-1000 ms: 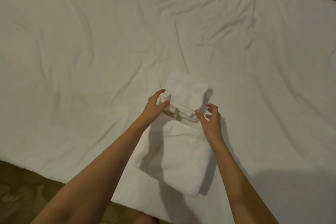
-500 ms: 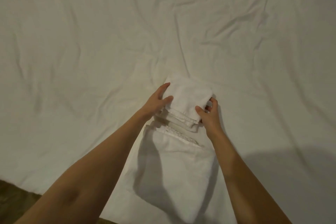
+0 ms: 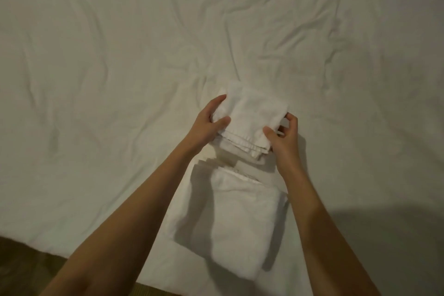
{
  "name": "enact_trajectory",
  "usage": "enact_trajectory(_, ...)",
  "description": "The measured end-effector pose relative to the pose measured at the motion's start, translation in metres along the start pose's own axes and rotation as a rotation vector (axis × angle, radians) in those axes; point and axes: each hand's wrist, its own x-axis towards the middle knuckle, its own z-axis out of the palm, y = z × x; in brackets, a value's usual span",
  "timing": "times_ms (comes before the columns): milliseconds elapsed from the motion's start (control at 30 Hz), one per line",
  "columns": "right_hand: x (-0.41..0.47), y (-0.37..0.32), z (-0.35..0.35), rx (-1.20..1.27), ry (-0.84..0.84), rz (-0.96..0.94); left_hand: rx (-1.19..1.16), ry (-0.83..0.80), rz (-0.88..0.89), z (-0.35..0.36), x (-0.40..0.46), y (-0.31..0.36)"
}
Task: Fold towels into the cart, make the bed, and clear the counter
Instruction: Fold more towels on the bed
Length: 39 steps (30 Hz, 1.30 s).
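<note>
A small folded white towel (image 3: 252, 118) lies on the bed, held from both sides. My left hand (image 3: 207, 125) grips its left edge, thumb on top and fingers curled round the side. My right hand (image 3: 283, 138) pinches its right near corner, thumb on top and fingers behind. Its layered hems face me. Nearer to me lies a larger folded white towel (image 3: 230, 221), partly shadowed by my forearms. Both rest on the wrinkled white bed sheet (image 3: 120, 67).
The sheet spreads wide to the left, right and far side of the towels. A dark floor strip (image 3: 21, 269) shows past the bed's near edge at the bottom left, and a dark gap at the top right corner.
Both hands have closed on the sides of the small towel, which has been folded shorter and thicker. The view has shifted slightly.
</note>
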Motion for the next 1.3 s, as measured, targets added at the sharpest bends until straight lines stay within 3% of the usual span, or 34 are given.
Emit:
enact_trajectory(200,-0.077,-0.025,-0.017,0.049,-0.006,-0.111,-0.012,-0.025,0.014,-0.008,-0.067,0.024)
enact_trajectory(567,-0.201,0.053,-0.039,0.043,-0.024,-0.011,-0.033,-0.062,-0.161,0.002,-0.190,-0.044)
enact_trajectory(700,-0.199,0.068,-0.037,-0.014,-0.009,-0.004,0.173,-0.050,-0.209,0.010,-0.187,-0.062)
enact_trajectory(833,-0.187,0.086,-0.043,-0.127,0.087,-0.015,0.728,0.061,-0.154,0.019,-0.173,-0.064)
enact_trajectory(867,-0.185,0.091,-0.046,-0.179,0.126,0.000,0.760,0.115,-0.203,0.017,-0.171,-0.063)
enact_trajectory(967,-0.181,0.103,-0.054,-0.193,0.149,0.139,0.526,0.104,-0.380,0.006,-0.166,-0.070)
enact_trajectory(1100,-0.174,0.098,-0.064,-0.014,-0.064,0.213,0.152,-0.029,-0.451,-0.005,-0.163,-0.069)
enact_trajectory(1200,-0.167,0.087,-0.061,-0.033,-0.144,0.178,0.161,-0.058,-0.469,-0.004,-0.155,-0.068)
enact_trajectory(1300,-0.160,0.086,-0.055,-0.024,-0.100,0.160,0.146,-0.061,-0.472,-0.001,-0.154,-0.067)
